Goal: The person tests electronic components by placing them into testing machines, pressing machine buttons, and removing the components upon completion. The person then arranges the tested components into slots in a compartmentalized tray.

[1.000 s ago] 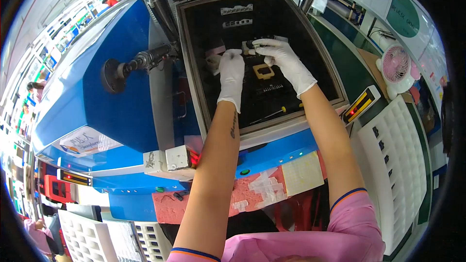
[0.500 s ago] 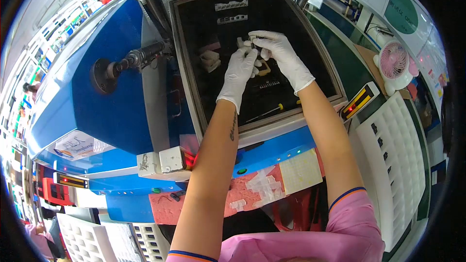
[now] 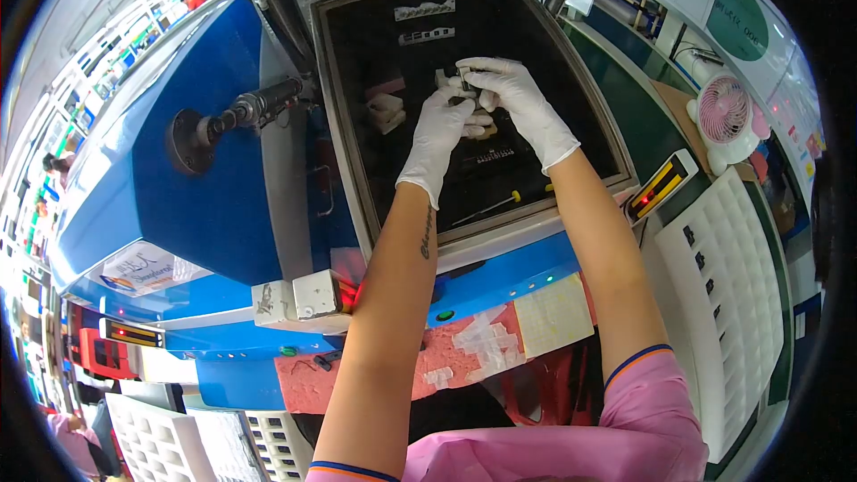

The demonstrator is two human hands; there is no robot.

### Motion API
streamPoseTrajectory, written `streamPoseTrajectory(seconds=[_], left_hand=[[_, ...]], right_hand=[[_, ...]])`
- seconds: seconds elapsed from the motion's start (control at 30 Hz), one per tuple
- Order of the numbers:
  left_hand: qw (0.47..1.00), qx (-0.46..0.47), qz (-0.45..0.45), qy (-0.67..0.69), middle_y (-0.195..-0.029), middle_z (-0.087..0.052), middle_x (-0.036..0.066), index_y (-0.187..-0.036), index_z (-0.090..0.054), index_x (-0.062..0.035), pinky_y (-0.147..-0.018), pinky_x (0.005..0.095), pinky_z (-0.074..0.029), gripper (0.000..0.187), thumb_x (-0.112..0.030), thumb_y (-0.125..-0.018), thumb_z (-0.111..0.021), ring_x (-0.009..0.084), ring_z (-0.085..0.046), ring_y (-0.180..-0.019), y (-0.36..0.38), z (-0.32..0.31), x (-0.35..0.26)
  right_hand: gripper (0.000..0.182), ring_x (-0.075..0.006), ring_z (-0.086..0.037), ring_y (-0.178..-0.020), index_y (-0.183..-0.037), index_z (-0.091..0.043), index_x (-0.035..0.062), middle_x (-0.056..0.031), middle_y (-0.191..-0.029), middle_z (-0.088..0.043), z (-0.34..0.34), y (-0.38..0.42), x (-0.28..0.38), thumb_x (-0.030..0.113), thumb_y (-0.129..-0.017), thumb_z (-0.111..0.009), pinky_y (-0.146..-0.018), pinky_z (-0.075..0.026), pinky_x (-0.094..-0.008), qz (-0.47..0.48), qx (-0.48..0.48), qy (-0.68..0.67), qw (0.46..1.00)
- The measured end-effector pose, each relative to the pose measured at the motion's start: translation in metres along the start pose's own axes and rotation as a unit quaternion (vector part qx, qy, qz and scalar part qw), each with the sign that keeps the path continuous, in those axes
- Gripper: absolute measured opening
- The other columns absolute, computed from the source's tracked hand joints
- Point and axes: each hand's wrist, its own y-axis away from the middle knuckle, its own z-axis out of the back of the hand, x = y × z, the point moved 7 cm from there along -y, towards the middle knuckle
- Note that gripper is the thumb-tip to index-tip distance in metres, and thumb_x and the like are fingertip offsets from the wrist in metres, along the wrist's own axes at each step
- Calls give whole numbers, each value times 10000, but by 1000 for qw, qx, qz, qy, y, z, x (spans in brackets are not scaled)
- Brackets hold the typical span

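Note:
My gloved right hand (image 3: pixel 520 105) pinches a small dark part (image 3: pixel 464 80) with its thumb and fingers. Just below and left of it, my gloved left hand (image 3: pixel 435 138) has its fingers curled, thumb and forefinger bent close together; what they hold, if anything, is too small to make out. Both hands are above the black bed (image 3: pixel 375 27) of a framed machine. Behind the fingertips a whitish block (image 3: pixel 443 77) shows partly. A yellowish piece (image 3: pixel 486 132) lies beneath the left fingers, mostly covered.
White blocks (image 3: pixel 386 112) lie left of my hands, and two slotted metal strips (image 3: pixel 426 37) lie farther back. A yellow-handled screwdriver (image 3: pixel 513 197) rests near the front frame. At the right stand a pink fan (image 3: pixel 725 112) and a white foam tray (image 3: pixel 736 295) with several dark parts.
My left fingertips have drawn slightly down from the small dark part and curled more. The right hand stays nearly where it was, still pinching the part.

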Motion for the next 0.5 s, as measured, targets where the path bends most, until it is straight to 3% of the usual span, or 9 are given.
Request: streamPoseTrajectory(seconds=[0.23,0.5], left_hand=[[994,-22,-3,-103,-757,-611,52,-971,-589,23,-514,193,-467,200,-126,-843,-622,96,-588,-600,0,8,-5],[998,-48,16,33,-737,-628,43,-970,-608,22,-480,192,-427,211,-144,-843,-635,79,-559,-563,1,12,-1]], right_hand=[[263,-46,-512,-542,-1085,-633,17,-51,-841,-671,1,0,2,133,-850,-617,-496,-400,-171,11,-1,11,1000],[257,-42,-499,-546,-1089,-628,13,-60,-879,-679,-4,5,8,137,-866,-595,-501,-402,-171,11,-2,37,999]])
